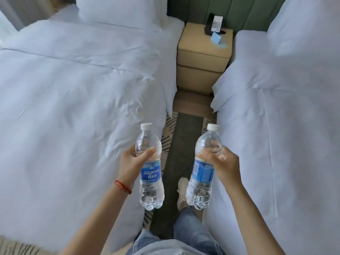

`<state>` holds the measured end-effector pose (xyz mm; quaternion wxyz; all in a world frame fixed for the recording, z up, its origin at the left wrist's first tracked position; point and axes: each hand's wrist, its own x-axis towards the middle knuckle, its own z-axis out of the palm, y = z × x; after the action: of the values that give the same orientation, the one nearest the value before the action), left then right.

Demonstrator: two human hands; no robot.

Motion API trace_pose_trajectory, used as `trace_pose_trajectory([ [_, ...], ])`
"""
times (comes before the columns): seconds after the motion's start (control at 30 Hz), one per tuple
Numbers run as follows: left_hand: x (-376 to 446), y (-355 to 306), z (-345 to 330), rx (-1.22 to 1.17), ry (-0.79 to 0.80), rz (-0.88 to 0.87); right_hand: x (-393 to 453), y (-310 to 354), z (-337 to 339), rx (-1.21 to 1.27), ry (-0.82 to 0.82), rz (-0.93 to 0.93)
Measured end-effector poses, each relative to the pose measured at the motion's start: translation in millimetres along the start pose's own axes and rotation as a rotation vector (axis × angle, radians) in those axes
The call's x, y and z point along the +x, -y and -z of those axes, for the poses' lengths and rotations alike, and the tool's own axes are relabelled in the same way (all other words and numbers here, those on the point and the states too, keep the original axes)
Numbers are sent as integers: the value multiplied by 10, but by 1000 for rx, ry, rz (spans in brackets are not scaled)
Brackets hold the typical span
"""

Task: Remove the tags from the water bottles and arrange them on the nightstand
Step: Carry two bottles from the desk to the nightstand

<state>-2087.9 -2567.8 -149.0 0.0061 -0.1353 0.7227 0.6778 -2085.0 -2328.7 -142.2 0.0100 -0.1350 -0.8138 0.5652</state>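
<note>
I hold two clear water bottles with white caps and blue labels, both upright above the aisle between two beds. My left hand (131,163) grips the left bottle (151,188) around its upper half, the label facing me. My right hand (225,165) grips the right bottle (201,181) near its shoulder; that bottle leans slightly left. The beige nightstand (198,50) stands far ahead at the end of the aisle, well beyond both bottles.
A phone (214,24) and a blue card (217,39) sit on the nightstand's back right. White-covered beds flank the narrow aisle: left bed (73,89), right bed (285,107). My shoe (182,190) and jeans show on the patterned carpet (184,144) below.
</note>
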Motion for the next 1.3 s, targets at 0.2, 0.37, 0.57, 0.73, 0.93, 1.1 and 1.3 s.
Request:
trace_pose_trajectory([
  [0.2,1010,-160,-552,-6,35,13,1120,40,91,-13,-29,10],
  [0.37,1902,-461,-1066,-25,1,4,2101,215,190,-58,-3,62],
  [0.57,2894,-828,-1476,-8,65,-20,3137,430,191,-70,27,77],
  [0.73,3779,-931,-1667,-32,100,-38,4013,520,89,-76,-8,58],
  [0.93,4986,-1133,-1876,-22,140,-31,5072,712,-142,-69,-100,6],
  [1.1,5941,-1433,-2040,-26,201,-45,5884,943,-261,-35,-162,-39],
  [1.3,6770,-1616,-2359,-4,264,-65,6696,1078,-290,-5,-186,-74],
])
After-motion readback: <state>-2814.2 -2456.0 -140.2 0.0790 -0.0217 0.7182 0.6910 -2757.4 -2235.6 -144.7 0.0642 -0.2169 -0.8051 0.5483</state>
